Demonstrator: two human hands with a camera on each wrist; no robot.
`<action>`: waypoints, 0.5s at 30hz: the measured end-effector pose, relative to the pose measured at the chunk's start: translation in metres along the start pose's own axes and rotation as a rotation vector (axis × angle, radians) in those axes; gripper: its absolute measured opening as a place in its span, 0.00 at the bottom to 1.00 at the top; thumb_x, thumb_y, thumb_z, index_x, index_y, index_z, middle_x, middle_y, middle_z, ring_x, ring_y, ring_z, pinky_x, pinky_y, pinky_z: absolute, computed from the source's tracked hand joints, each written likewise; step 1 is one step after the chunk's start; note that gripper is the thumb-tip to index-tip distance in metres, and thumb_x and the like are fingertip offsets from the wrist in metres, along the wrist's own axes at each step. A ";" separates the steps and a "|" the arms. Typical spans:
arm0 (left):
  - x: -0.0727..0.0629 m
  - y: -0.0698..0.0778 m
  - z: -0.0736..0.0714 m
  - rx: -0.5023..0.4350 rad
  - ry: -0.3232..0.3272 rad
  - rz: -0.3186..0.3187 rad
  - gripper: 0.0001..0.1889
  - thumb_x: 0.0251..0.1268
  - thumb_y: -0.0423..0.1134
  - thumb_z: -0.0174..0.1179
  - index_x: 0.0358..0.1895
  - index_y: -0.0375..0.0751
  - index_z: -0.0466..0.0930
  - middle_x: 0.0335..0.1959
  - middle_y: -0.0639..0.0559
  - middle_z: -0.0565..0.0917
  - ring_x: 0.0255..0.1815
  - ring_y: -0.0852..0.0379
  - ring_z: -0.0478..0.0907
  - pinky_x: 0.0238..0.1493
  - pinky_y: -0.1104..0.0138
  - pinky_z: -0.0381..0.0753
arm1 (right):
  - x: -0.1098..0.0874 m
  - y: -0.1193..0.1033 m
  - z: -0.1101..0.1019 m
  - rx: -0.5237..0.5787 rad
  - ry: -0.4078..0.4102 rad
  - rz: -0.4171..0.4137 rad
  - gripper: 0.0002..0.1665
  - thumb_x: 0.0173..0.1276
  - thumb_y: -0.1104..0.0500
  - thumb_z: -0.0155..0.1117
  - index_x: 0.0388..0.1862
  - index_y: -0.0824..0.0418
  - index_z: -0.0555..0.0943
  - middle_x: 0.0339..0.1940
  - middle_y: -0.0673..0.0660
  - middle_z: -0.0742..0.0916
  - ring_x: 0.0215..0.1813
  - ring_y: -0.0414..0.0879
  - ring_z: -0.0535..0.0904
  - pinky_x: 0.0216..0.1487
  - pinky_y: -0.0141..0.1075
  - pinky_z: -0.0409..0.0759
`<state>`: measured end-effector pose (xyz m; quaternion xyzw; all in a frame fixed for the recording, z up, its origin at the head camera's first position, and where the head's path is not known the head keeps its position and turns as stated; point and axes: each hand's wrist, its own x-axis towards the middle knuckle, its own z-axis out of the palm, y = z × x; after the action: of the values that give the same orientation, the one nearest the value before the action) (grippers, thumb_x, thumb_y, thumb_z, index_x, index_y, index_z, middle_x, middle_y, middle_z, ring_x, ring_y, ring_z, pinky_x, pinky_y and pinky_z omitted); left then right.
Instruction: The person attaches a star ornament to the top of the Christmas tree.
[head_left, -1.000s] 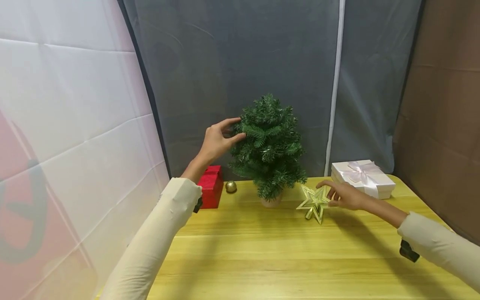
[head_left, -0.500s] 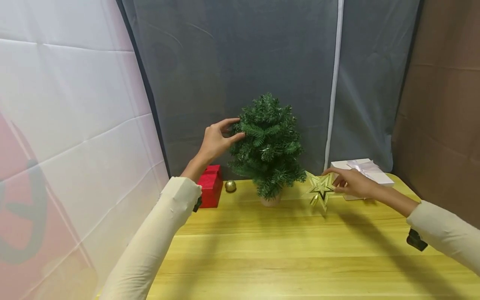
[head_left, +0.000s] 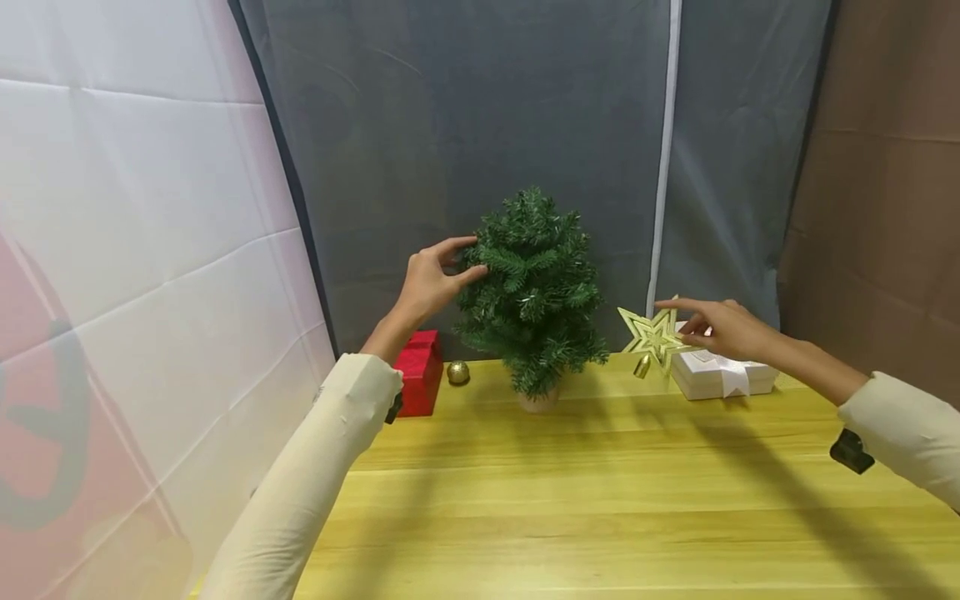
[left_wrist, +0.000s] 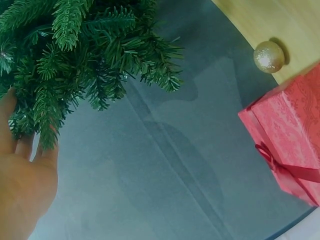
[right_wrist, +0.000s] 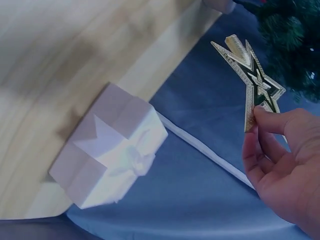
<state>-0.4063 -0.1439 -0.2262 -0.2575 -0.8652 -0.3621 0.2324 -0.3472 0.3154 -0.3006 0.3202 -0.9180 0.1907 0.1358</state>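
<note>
A small green artificial Christmas tree (head_left: 536, 292) stands in a pale pot (head_left: 538, 402) toward the table's back. My left hand (head_left: 430, 279) holds the tree's upper left side, thumb and fingers spread about its branches; in the left wrist view needles cover the fingertips. At the right, my right hand (head_left: 738, 331) pinches one arm of a gold star tree topper (head_left: 649, 337) between thumb and fingers. The star is raised above the table, tilted, with its small hollow mount (head_left: 642, 366) hanging at the bottom. From the right wrist, the star (right_wrist: 260, 85) appears beside the tree's branches.
A white gift box (head_left: 708, 381) with a pale ribbon sits at the back right, partly behind the right hand. Left of the tree are a gold ball (head_left: 458, 372) and a red gift box (head_left: 419, 372). Grey fabric (head_left: 465, 125) hangs behind the table (head_left: 570, 508).
My right hand has lifted the star off the table, upward and slightly right, now in front of the white gift box. The left hand stays at the tree.
</note>
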 end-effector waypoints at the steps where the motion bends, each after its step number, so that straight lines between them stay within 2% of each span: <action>1: 0.000 0.000 0.000 0.001 0.001 0.000 0.30 0.68 0.49 0.72 0.72 0.54 0.78 0.70 0.44 0.78 0.63 0.43 0.82 0.58 0.49 0.84 | 0.001 -0.001 -0.004 0.001 0.005 0.007 0.40 0.66 0.75 0.71 0.76 0.63 0.71 0.41 0.61 0.92 0.35 0.50 0.90 0.24 0.34 0.78; 7: 0.000 0.000 0.000 0.004 0.009 0.004 0.29 0.68 0.49 0.72 0.72 0.54 0.79 0.70 0.44 0.79 0.63 0.44 0.82 0.58 0.49 0.84 | 0.005 -0.003 -0.021 0.026 0.062 0.004 0.47 0.66 0.75 0.70 0.81 0.64 0.62 0.42 0.67 0.91 0.38 0.55 0.91 0.29 0.36 0.82; 11: 0.000 0.000 0.001 0.005 0.008 0.001 0.29 0.68 0.49 0.72 0.71 0.55 0.79 0.69 0.43 0.79 0.63 0.44 0.82 0.57 0.49 0.84 | 0.008 -0.006 -0.030 0.035 0.087 0.009 0.50 0.66 0.76 0.70 0.83 0.65 0.58 0.42 0.68 0.91 0.40 0.59 0.91 0.33 0.44 0.87; 15: 0.000 -0.001 0.000 0.005 0.007 -0.007 0.29 0.68 0.50 0.72 0.71 0.55 0.79 0.69 0.43 0.79 0.63 0.44 0.82 0.58 0.48 0.84 | 0.013 -0.011 -0.038 0.028 0.109 0.014 0.46 0.68 0.74 0.70 0.81 0.68 0.60 0.41 0.69 0.91 0.41 0.61 0.90 0.37 0.50 0.88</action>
<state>-0.4069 -0.1439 -0.2267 -0.2527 -0.8661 -0.3617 0.2348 -0.3446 0.3170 -0.2595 0.3048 -0.9086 0.2217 0.1799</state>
